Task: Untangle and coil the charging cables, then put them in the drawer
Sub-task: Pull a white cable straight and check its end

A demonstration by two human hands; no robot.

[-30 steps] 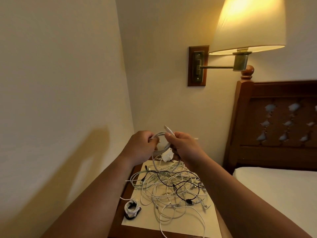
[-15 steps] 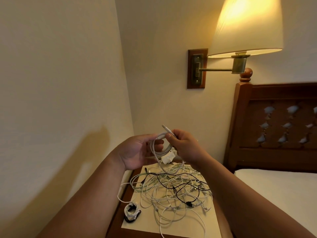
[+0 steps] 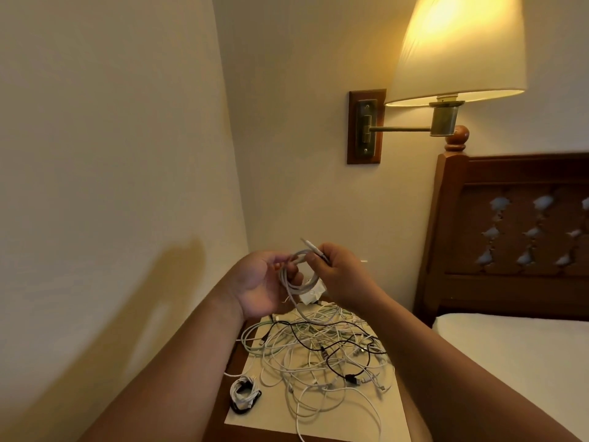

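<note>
Head view shows my left hand (image 3: pixel 261 282) cupped with the palm up, loosely cradling a small coil of white cable (image 3: pixel 298 275), while my right hand (image 3: pixel 339 275) pinches the cable's free end between thumb and fingers, the plug (image 3: pixel 306 242) poking up just above the loop. A tail of this cable drops from the coil down into the pile, so I judge it is not fully free. One bundle (image 3: pixel 243 393), already wound, lies at the near left corner of the white mat (image 3: pixel 264 416) on the nightstand (image 3: pixel 236 358). The tangle (image 3: pixel 318 355) of white and black cables spreads over most of the mat, just below my hands. So I reckon one cable is finished, a second is nearly coiled, and most remain knotted. No drawer shows here; nothing looks stowed.
</note>
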